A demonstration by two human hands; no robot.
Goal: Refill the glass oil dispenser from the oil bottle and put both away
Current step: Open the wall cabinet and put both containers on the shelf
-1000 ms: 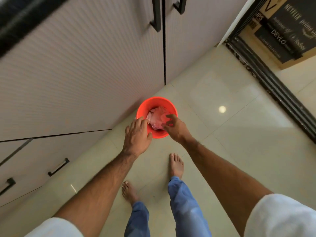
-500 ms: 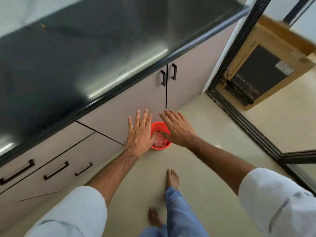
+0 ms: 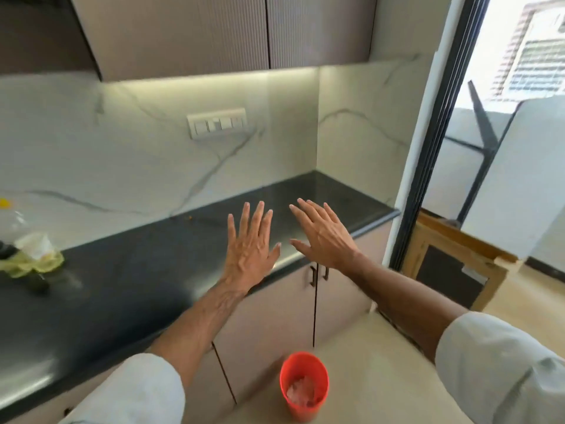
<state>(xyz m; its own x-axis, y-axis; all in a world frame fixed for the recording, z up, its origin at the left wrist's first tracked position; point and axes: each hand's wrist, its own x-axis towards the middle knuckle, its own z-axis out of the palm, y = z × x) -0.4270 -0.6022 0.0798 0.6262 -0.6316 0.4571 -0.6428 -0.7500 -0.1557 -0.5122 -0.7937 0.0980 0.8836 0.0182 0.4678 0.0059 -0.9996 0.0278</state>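
In the head view, I see both my hands raised over the dark surface (image 3: 128,289), near the middle of the frame. The left hand (image 3: 249,250) has its fingers straight and spread, and it holds nothing. The right hand (image 3: 325,237) is also flat and open, with nothing in it.

The task's things are at the far left edge of the frame, well apart from both hands. There I can make out a clear bottle (image 3: 13,223) with a yellow part on top, cut off by the frame edge, and in front of it a pale cap or cup shape on a yellow-green cloth (image 3: 33,263). A small dark thing stands just beside the cloth. I cannot tell which of these is the glass dispenser, because this part is blurred and cropped.

I judge that the glass dispenser will be stiff, fragile and maybe slippery from oil, so I would hold it around the body, not by the top. The bottle is probably thin plastic and gives under pressure; how full and heavy it is I cannot tell.

At the bottom of the frame an orange bucket (image 3: 304,385) stands on the floor before the lower cabinet doors (image 3: 336,301); something pale lies inside it.
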